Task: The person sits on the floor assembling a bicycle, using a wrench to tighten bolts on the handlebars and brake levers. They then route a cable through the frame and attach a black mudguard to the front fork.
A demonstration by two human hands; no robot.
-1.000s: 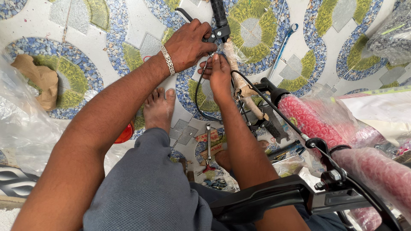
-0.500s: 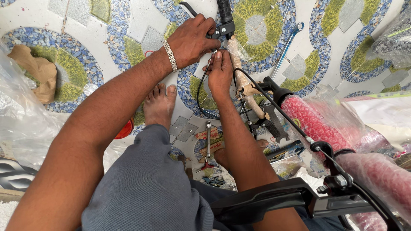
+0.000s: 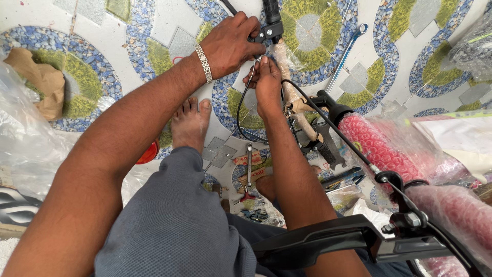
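1. Floor (image 3: 154, 31): patterned tiles, with most of the bare room at the top left, away from the bike. The lower left is crowded by clear plastic (image 3: 25, 149) and crumpled brown paper (image 3: 38, 82).
2. Frame (image 3: 389, 149): still in red bubble wrap, filling the right side, so much unpacking looks left to do. The black saddle (image 3: 328, 241) juts in low, close under the right forearm.
3. Handlebar (image 3: 292, 92): partly bared, brown wrap still on it. It lies between the hands at top centre.
4. Left hand (image 3: 230, 43): clenched around the black brake lever (image 3: 266, 33) at the grip; fitting seems under way, not finished.
5. Right hand (image 3: 267, 82): fingers pinched on the thin black cable (image 3: 241, 110) just below the lever.
6. Spanners: a blue one (image 3: 346, 56) lies beyond the bar, a small one (image 3: 249, 164) between the feet, both within reach.
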